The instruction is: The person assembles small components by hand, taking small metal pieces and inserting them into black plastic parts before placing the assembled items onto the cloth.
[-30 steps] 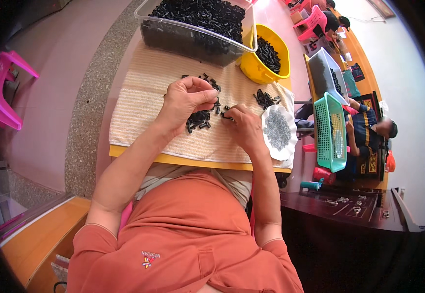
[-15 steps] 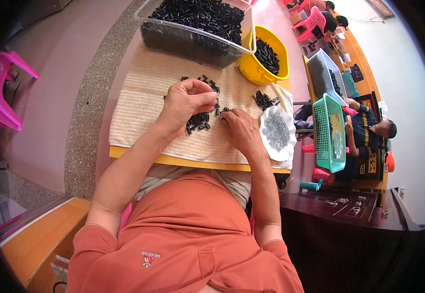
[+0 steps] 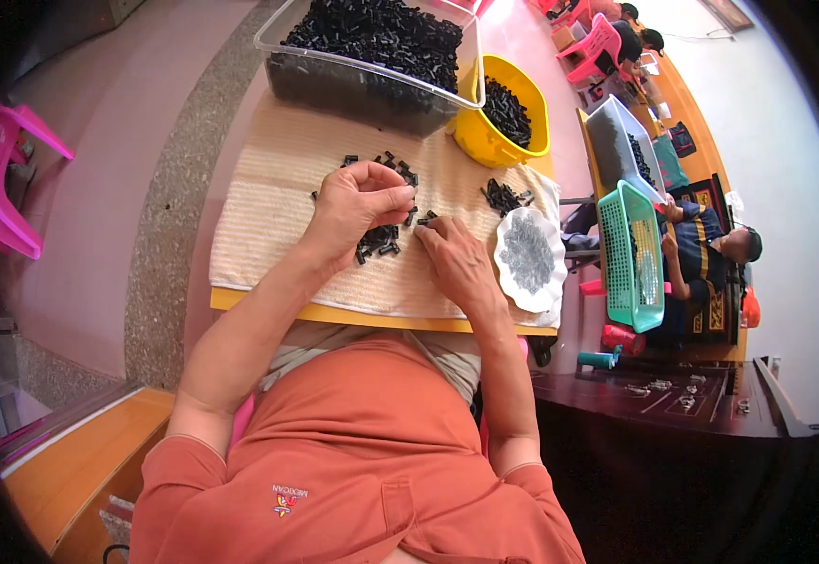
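My left hand (image 3: 358, 209) is curled over a heap of small black plastic parts (image 3: 378, 241) on a cream woven cloth (image 3: 268, 216), its fingertips pinched on one small black part. Just to the right, my right hand (image 3: 455, 258) rests on the cloth with fingers bent, touching loose black parts near its fingertips; what it grips is hidden. A second small pile of black parts (image 3: 504, 197) lies beyond it, beside a white scalloped dish (image 3: 530, 258) of small grey pieces.
A clear bin (image 3: 372, 56) full of black parts stands at the table's far edge, with a yellow bowl (image 3: 504, 113) of the same beside it. To the right are a green basket (image 3: 633, 254), a grey tray (image 3: 616, 141) and another seated person (image 3: 710, 249). Pink stools (image 3: 5, 188) stand left.
My right hand has slid slightly toward the near edge of the cloth. My left hand stays pinched over the heap.
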The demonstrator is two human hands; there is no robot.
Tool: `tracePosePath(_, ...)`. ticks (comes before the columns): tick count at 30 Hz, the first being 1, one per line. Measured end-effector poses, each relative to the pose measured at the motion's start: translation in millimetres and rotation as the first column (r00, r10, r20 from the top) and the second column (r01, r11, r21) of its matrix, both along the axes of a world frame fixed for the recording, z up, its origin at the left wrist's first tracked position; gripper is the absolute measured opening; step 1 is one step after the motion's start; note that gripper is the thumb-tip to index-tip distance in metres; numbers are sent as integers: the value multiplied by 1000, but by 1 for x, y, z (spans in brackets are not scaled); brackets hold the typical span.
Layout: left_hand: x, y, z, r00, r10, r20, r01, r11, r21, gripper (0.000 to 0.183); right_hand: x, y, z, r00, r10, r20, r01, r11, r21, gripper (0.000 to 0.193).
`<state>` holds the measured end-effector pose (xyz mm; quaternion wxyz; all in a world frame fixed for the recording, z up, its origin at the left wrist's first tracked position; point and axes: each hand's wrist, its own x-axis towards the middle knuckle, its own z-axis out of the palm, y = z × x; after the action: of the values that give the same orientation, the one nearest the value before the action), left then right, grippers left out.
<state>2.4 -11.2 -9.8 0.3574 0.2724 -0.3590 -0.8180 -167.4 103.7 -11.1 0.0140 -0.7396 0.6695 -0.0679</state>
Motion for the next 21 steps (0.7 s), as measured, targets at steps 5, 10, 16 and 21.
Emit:
tracePosePath(5, 1, 0, 0, 1000, -2, -23, 2, 1000, -6, 12, -6, 2, -7, 966, 28, 256, 20, 983, -181, 30)
tracePosePath(10, -2, 2, -2, 999, -30, -13, 30, 1000, -4, 13, -12, 2, -20, 783, 58, 620, 132, 958, -256, 21)
tracePosePath(16, -6, 8, -9, 998, -65, -3, 65, 998, -15, 13, 8, 4, -11, 336, 24, 942, 259, 959, -117, 14)
tracePosePath(21, -8, 15, -7, 994, -106, -23, 105, 993, -44, 9, 14, -2, -18, 303, 155, 940, 222, 948, -227, 13)
